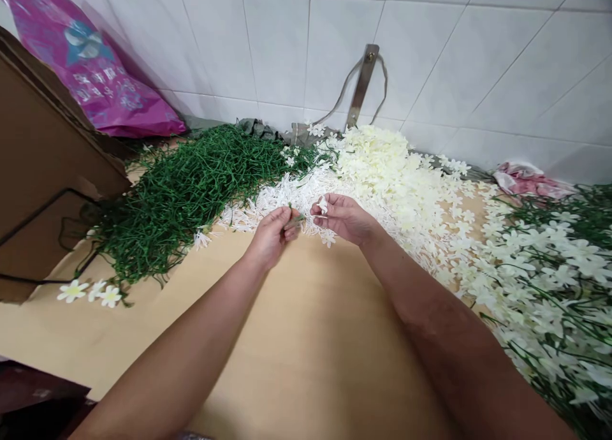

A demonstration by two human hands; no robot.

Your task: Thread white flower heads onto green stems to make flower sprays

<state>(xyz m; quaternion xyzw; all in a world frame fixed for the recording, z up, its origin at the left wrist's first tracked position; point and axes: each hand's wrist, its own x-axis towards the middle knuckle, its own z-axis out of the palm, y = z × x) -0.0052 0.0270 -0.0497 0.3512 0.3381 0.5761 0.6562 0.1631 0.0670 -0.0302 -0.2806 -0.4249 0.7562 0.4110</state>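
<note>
**While each of your hands grips something tiny, slips and snags look like the main risks**

In the head view, your left hand (275, 233) pinches a green stem (297, 218) between thumb and fingers, over the near edge of the white pieces (248, 204). Just beside it, your right hand (347, 220) pinches a small white flower part (323, 204) between thumb and fingertips; the hands are near each other but apart. Exactly how the part sits in your grip is too small to tell.

If your right fingertips loosen, the part could drop among the white pieces and the pale blossoms (377, 166), where its like colour would make it hard to pick out. Too firm a squeeze might crease it, since it looks thin. On your left, the green pile (205, 178) is a tangle, so a stem hooked by a finger could drag others with it. Your right forearm (430, 306) lies close to the stemmed flowers (559, 287); an outward swing of the elbow could brush them out of place or catch their stems. The three flowers (71, 291) by the cardboard box (52, 153) look safer, well apart from both hands on the brown surface (296, 312).
</note>
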